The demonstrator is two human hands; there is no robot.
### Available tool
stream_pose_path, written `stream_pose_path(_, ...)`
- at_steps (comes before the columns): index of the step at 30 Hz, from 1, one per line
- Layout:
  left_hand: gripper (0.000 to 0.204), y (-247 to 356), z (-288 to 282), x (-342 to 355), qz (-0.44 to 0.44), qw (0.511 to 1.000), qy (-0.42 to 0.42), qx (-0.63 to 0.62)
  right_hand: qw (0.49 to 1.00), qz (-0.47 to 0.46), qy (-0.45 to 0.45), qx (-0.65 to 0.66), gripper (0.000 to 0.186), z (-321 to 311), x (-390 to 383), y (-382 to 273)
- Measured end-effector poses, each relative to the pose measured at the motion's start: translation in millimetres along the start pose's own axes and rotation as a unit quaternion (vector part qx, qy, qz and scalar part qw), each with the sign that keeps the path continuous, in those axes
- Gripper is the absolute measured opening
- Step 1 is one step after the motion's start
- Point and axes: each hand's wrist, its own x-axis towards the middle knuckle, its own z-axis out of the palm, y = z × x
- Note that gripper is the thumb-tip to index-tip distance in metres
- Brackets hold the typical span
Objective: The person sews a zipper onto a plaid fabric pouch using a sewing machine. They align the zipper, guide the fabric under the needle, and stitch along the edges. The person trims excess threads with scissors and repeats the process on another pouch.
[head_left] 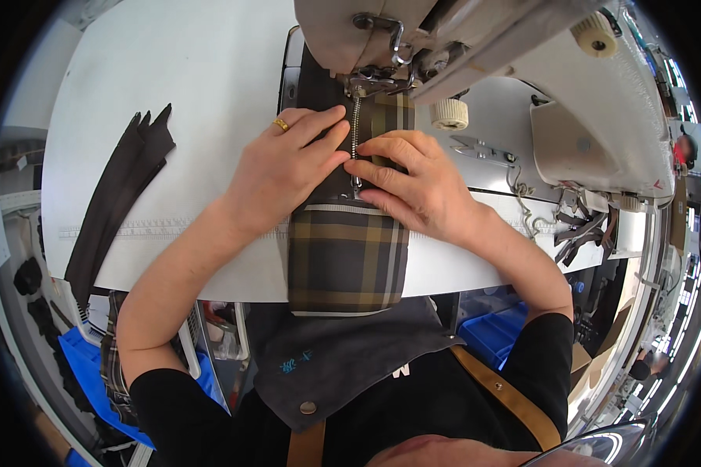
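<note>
A metal-toothed zipper runs down from the presser foot of a sewing machine, between dark cloth and plaid fabric. My left hand, with a ring on one finger, lies along the dark cloth on the zipper's left; its fingers are stretched out, tips beside the teeth. From the right, my right hand has bent fingers closed on the zipper near its lower end, the thumb by the slider. What lies beneath these fingers is hidden. The plaid piece, dark with olive and pale stripes, hangs toward the table's front edge.
Dark fabric strips lie on the white table at the left. Thread snips and loose cord rest right of the machine head. Dark scraps lie further right. Blue bins stand below the table.
</note>
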Motion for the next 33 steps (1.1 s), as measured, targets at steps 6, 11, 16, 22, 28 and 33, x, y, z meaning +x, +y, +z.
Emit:
stream_pose_path(6, 0.032, 4, 0, 5, -0.017, 1.0, 0.005, -0.015, 0.999, 0.033, -0.019, 0.024, 0.031, -1, 9, 19)
stream_pose_path(11, 0.029, -1, -3, 8, -0.024, 1.0, -0.012, -0.016, 0.998, 0.062, 0.009, 0.02, 0.029, -1, 13, 24)
stream_pose_path(16, 0.028, -9, -6, 0, -0.015, 0.997, -0.029, -0.075, 0.994, 0.0, 0.015, -0.105, 0.038, 2, 5, 6)
stream_pose_path(22, 0.027, -11, -10, 6, -0.028, 0.995, -0.037, -0.091, 0.995, -0.001, 0.034, -0.089, 0.037, 4, 6, 13)
stream_pose_path(28, 0.025, -32, -2, 18, 0.008, 0.998, -0.009, -0.054, 0.996, 0.047, 0.013, -0.081, 0.038, 4, 15, 25)
stream_pose_path(33, 0.026, -32, 1, 20, -0.004, 0.997, -0.002, -0.076, 0.994, 0.077, 0.07, -0.016, 0.032, 5, 7, 27)
